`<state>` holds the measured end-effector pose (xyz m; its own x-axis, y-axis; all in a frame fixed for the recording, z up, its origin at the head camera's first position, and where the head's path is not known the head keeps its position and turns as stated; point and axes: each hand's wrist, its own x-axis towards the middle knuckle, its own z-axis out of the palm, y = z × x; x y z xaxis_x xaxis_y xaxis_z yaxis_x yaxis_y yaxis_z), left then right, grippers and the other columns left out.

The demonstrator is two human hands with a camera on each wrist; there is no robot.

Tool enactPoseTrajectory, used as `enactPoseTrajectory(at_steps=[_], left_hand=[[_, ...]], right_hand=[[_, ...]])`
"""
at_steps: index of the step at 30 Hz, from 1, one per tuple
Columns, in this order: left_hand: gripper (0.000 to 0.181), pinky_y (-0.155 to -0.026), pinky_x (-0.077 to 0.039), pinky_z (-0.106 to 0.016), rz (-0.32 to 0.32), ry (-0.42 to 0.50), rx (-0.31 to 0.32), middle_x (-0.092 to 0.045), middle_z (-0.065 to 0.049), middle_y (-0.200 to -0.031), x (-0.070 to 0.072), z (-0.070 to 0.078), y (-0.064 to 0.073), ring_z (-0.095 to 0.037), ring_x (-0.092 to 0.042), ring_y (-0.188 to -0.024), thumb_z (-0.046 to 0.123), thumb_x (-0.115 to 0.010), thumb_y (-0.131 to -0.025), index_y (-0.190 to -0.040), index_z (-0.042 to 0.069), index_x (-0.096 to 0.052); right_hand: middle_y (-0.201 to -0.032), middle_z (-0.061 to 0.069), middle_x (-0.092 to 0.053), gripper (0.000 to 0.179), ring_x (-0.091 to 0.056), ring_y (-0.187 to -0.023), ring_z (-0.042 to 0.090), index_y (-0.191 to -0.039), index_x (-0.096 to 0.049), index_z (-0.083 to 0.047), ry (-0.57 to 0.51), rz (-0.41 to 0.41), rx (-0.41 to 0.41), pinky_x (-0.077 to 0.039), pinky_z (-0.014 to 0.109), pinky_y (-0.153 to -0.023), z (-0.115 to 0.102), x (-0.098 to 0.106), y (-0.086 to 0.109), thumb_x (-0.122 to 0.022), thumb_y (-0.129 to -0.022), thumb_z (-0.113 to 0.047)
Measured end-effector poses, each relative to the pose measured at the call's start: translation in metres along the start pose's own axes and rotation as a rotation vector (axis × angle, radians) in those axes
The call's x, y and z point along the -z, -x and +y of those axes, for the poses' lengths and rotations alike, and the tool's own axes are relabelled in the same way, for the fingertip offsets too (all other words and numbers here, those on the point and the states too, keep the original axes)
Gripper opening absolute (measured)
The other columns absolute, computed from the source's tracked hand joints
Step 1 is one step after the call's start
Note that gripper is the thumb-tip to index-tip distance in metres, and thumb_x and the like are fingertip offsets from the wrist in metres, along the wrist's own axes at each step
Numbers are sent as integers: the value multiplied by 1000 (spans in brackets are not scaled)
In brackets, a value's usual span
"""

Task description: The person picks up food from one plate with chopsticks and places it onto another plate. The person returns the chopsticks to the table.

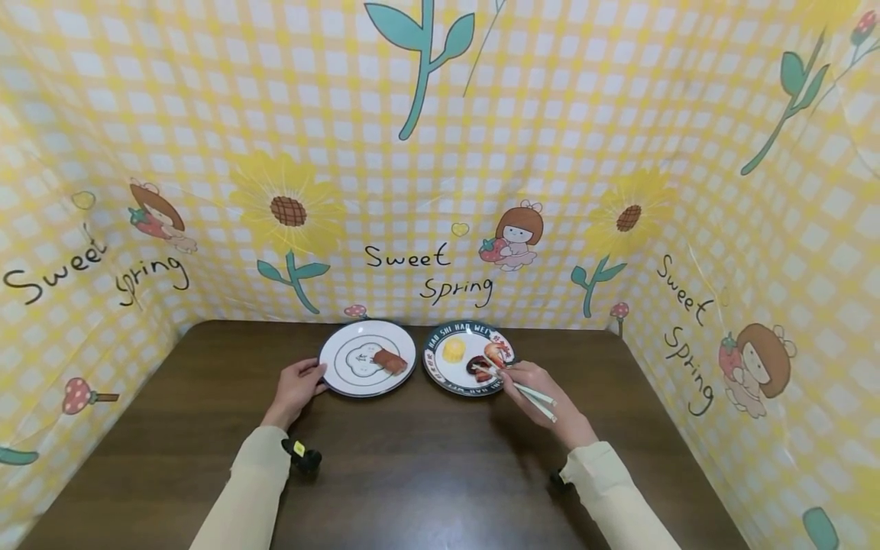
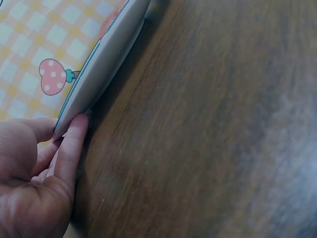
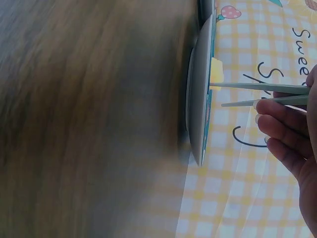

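Observation:
My left hand (image 1: 298, 388) pinches the left rim of a white plate (image 1: 347, 382), thumb above and fingers beneath, as the left wrist view (image 2: 49, 168) shows. On that plate's right side lies a reddish-brown block of food (image 1: 389, 360). My right hand (image 1: 543, 393) holds a pair of pale green chopsticks (image 1: 536, 395) over a second plate (image 1: 447, 384) with a dark lettered rim. Their tips stand apart in the right wrist view (image 3: 262, 86). In the head view they overlap a dark brown and red piece of food (image 1: 480, 368). Beside it lie a yellow round piece (image 1: 453, 351) and an orange-red piece (image 1: 496, 352).
Both plates stand side by side near the far edge of a dark wooden table (image 1: 412, 473). A yellow checked cloth (image 1: 440, 176) with printed flowers and words hangs behind and on both sides. Black bands (image 1: 302, 456) sit at the wrists.

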<state>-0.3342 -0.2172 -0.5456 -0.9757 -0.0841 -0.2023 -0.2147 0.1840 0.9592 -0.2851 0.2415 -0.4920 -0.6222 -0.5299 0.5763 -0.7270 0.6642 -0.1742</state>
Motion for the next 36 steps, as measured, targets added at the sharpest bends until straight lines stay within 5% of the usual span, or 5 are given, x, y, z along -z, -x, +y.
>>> enactPoseTrajectory(at_steps=[16,22,29,36], left_hand=[[63,-87,-59,-20,8,7,6,-43,-32,-149,10,-7,-2,-26,-57,-124,27,-51,-108,-155,-9,-28],[62,-88,-59,-21,9,19,16,-42,-33,-150,7,-3,-1,-31,-53,-129,26,-50,-109,-155,-9,-28],[63,-89,-59,-22,-2,15,6,-40,-34,-151,1,-1,-2,-34,-52,-131,27,-50,-108,-155,-9,-29],[61,-89,-59,-22,5,-8,21,-42,-32,-150,1,0,-3,-33,-54,-130,26,-49,-109,-155,-8,-30]], right_hand=[[-74,1,-64,26,-54,-68,10,-71,-68,-9,-168,28,-122,-50,24,-59,14,-4,-6,-65,-96,1],[-66,-8,-53,36,-47,-62,8,-65,-61,-15,-150,-28,-185,-45,23,-57,23,-3,-8,-63,-99,-6],[-69,-4,-57,26,-49,-64,9,-75,-71,0,-215,-50,-207,-46,25,-59,30,-5,-10,-63,-99,-5],[-67,-4,-57,30,-48,-61,7,-71,-69,-1,-202,-34,-197,-45,23,-54,31,-10,-14,-62,-100,-6]])
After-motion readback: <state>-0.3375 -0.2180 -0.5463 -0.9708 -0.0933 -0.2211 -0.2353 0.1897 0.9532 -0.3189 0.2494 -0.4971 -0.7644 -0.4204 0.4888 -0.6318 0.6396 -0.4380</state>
